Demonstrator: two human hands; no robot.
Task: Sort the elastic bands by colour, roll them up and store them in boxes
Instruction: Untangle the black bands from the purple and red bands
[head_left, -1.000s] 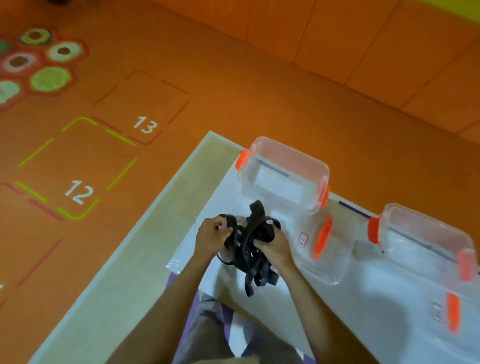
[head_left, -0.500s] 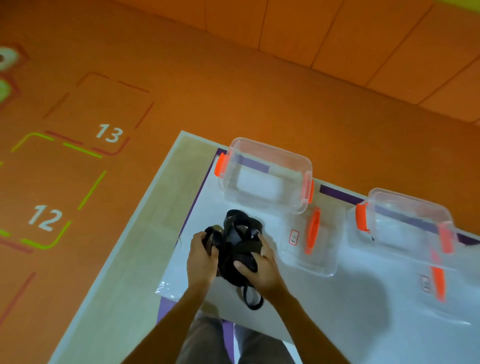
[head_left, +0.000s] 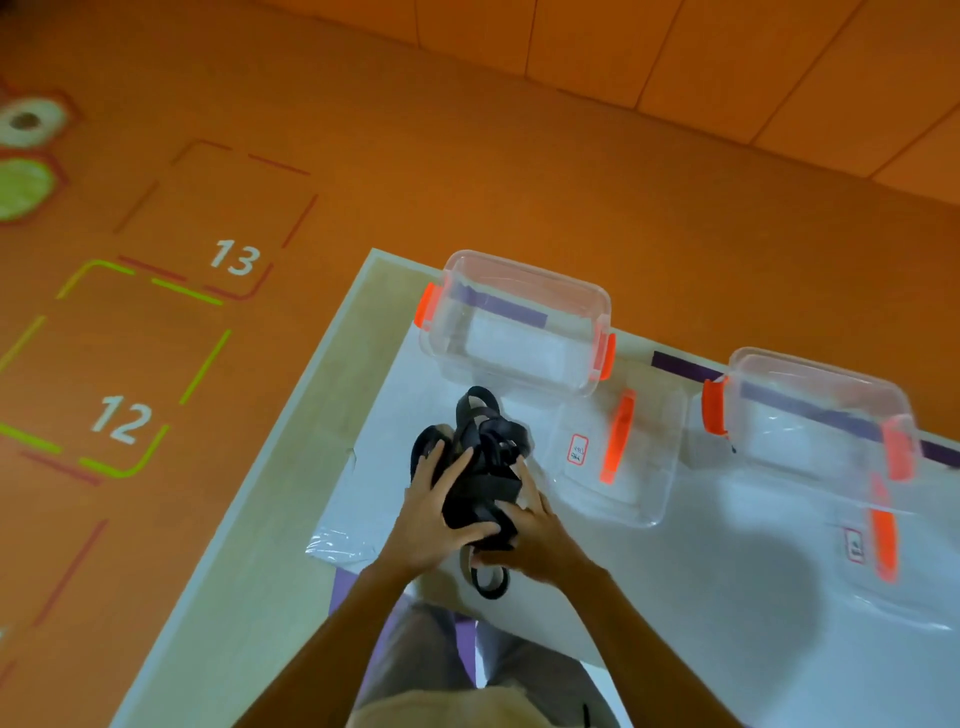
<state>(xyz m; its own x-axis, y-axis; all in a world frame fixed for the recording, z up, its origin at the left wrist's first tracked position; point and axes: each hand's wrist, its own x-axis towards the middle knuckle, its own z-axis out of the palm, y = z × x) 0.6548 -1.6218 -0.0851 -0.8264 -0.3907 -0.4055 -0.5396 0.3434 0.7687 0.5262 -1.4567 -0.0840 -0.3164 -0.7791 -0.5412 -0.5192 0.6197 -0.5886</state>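
though lid label illegible, floor numbers 12 and 13 clear

Even, moderately bright indoor light falls from above, warm over the orange floor. The white sheet on the tabletop looks cool and slightly washed out. A broad soft shadow lies on its right side, and a fainter one under the arms at the near edge. Small glints sit on the clear boxes and on the crinkled film at the sheet's near left corner. The black bands read as one dark mass with little detail. Everything is slightly soft, and wide-angle stretch slants the tabletop's left edge.
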